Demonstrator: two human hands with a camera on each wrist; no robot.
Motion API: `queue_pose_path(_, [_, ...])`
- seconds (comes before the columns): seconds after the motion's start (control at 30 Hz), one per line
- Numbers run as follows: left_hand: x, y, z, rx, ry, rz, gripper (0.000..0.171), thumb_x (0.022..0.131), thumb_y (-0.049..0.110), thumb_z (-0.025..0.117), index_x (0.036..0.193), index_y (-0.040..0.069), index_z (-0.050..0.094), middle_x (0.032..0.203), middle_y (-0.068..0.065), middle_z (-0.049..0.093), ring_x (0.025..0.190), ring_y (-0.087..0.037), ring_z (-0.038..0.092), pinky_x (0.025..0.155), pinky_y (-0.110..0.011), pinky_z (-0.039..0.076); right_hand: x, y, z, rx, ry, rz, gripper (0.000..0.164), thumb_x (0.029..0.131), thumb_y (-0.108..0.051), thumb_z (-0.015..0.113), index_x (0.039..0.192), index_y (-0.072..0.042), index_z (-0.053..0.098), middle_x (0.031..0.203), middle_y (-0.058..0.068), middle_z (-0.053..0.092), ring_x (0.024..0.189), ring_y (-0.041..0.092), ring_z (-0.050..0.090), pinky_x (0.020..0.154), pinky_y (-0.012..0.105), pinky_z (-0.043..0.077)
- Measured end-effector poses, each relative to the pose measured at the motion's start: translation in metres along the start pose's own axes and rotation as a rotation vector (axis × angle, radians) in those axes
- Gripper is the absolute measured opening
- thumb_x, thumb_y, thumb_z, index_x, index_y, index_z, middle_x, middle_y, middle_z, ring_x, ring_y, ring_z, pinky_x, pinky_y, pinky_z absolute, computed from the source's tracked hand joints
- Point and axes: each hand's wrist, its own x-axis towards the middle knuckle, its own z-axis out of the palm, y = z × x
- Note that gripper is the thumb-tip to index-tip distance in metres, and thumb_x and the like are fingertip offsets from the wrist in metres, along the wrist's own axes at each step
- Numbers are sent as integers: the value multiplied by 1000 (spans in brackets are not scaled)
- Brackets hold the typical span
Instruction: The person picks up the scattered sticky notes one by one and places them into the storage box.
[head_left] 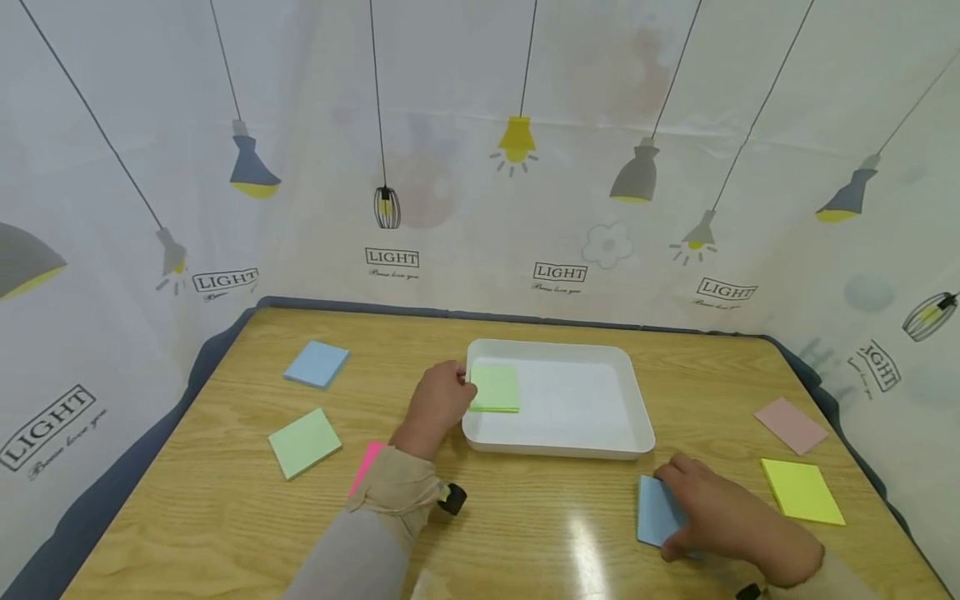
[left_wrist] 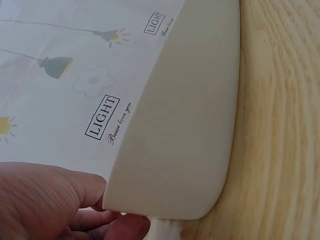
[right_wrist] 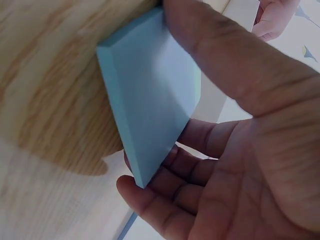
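Observation:
My left hand (head_left: 438, 404) is at the left wall of a white rectangular tray (head_left: 555, 444); in the left wrist view its thumb and fingers pinch the tray's edge. A light green sticky note pad (head_left: 495, 388) lies inside the tray at its left end. To the right and nearer, my right hand (head_left: 716, 512) grips a blue sticky note pad (head_left: 654, 517). The right wrist view has the thumb on one edge of the blue pad (right_wrist: 150, 95) and the fingers round the opposite edge. Part of this pad is hidden under the hand in the head view.
On the left lie a blue pad (head_left: 317, 364), a pale green pad (head_left: 304, 442) and a pink pad (head_left: 366, 465) partly covered by my sleeve. A dull pink pad (head_left: 791, 425) and a yellow pad (head_left: 803, 492) lie on the right. A printed curtain (head_left: 465, 208) surrounds the wooden table (head_left: 217, 508).

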Motion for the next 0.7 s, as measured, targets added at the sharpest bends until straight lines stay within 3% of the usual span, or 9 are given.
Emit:
queue_pose_path(0.3, [0, 0, 0, 8, -3, 7, 25, 87, 19, 53, 108, 6, 61, 95, -5, 62, 76, -17, 53, 65, -32, 48, 2, 2, -2, 48, -27, 84, 92, 50, -56, 82, 120, -5, 52, 104, 5, 55, 84, 14, 47, 70, 38, 48])
queue_pose_path(0.5, [1, -1, 0, 9, -4, 19, 22, 87, 19, 53, 103, 7, 61, 91, -4, 61, 74, -17, 52, 63, -32, 47, 3, 5, -1, 54, -24, 80, 91, 51, -57, 81, 120, -4, 53, 103, 4, 56, 83, 13, 48, 70, 38, 48])
queue_pose_path(0.7, [2, -2, 1, -2, 1, 13, 22, 87, 19, 53, 104, 7, 61, 91, -4, 61, 73, -17, 53, 62, -30, 47, 4, 6, -5, 34, 0, 70, 76, 59, -51, 80, 115, -5, 56, 103, 3, 60, 87, 13, 52, 73, 39, 49])
